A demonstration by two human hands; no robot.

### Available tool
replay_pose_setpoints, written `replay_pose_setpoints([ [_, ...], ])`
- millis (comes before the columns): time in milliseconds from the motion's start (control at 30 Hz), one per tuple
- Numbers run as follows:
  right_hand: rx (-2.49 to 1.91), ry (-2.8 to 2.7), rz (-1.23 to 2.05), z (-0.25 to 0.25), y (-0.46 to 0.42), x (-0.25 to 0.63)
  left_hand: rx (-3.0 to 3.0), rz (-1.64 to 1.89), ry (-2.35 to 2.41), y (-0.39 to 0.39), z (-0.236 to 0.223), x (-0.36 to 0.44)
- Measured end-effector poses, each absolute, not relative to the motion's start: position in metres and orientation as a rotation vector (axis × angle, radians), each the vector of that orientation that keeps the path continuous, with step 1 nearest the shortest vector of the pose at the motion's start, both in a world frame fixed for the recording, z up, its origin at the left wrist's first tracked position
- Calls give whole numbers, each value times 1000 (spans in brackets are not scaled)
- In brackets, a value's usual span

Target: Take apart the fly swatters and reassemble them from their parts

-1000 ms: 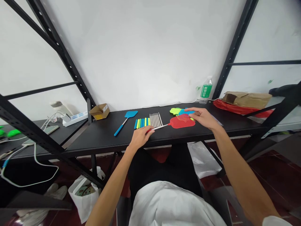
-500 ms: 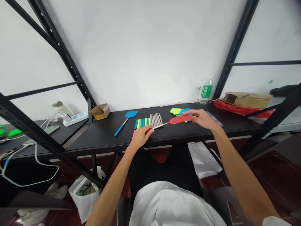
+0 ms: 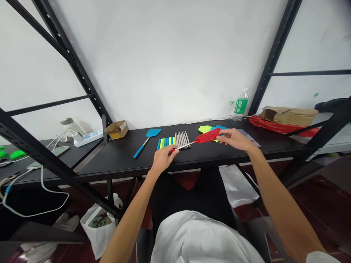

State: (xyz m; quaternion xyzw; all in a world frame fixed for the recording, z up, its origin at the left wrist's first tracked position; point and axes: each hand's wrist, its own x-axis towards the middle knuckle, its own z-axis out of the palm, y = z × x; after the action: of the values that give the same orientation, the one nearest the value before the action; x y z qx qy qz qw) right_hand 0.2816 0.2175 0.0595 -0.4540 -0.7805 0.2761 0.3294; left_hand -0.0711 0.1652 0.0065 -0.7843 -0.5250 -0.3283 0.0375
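A red fly swatter [image 3: 208, 136] with a metal rod is held above the table between both hands. My left hand [image 3: 162, 157] is closed around its red handle end. My right hand [image 3: 233, 138] pinches the far edge of its perforated red head. Beneath the rod lies a row of metal rods [image 3: 181, 138]. To their left is a row of blue and yellow-green handles [image 3: 165, 143], partly hidden by my left hand. Yellow-green swatter heads [image 3: 205, 129] and blue swatter heads [image 3: 218, 128] are piled behind my right hand. A blue fly swatter [image 3: 148, 141] lies farther left.
The black table [image 3: 109, 160] stands against a white wall between black metal posts. A small open cardboard box [image 3: 117, 130] sits at the left, a water bottle [image 3: 241, 106] at the back right. Beyond it, a brown package [image 3: 290, 116] rests on red plastic [image 3: 270, 125].
The swatter's head has turned so its flat perforated face shows more. My right hand has shifted its fingers slightly along the edge. My left hand has barely moved.
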Motion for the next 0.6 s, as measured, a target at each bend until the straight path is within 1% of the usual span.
replay_pose_setpoints([
  [300, -1104, -2003, 586, 65, 213, 280, -2410, -979, -1614, 165, 8, -71],
  [600, -1096, -1970, 648, 59, 218, 281, -2417, -988, -1595, 166, 6, -72],
])
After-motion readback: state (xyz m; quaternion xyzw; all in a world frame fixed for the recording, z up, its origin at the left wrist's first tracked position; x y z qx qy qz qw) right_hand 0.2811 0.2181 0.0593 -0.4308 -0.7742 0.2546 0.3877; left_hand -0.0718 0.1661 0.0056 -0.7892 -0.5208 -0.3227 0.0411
